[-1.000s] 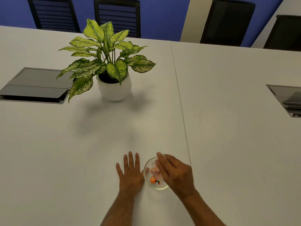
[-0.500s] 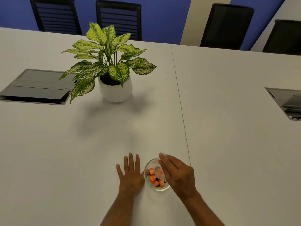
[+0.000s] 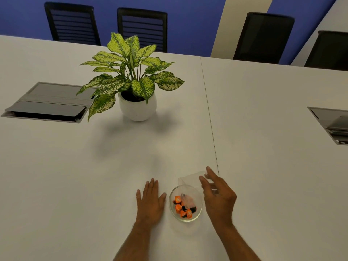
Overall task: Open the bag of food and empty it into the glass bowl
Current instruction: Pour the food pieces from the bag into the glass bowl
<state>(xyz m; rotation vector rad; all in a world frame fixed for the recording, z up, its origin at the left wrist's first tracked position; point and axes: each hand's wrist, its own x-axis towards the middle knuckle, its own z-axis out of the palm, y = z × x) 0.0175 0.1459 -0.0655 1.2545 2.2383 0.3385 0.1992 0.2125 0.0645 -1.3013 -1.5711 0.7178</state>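
A small glass bowl (image 3: 195,216) sits on the white table near its front edge and holds several orange and black wrapped candies (image 3: 183,208). My right hand (image 3: 218,196) pinches the upper corner of a clear plastic bag (image 3: 190,182), which hangs mouth down over the bowl's far side. One or two pieces still seem to lie at the bag's lower end inside the bowl. My left hand (image 3: 150,201) rests flat on the table just left of the bowl, fingers apart, holding nothing.
A potted plant (image 3: 135,81) in a white pot stands behind the bowl. Grey cable hatches (image 3: 49,102) are set into the table at far left and at the right edge (image 3: 333,123). Black chairs (image 3: 263,36) line the far side.
My right hand has lifted and moved right off the bowl, raising the clear bag. More candies now lie in the bowl. The left hand has stayed flat.
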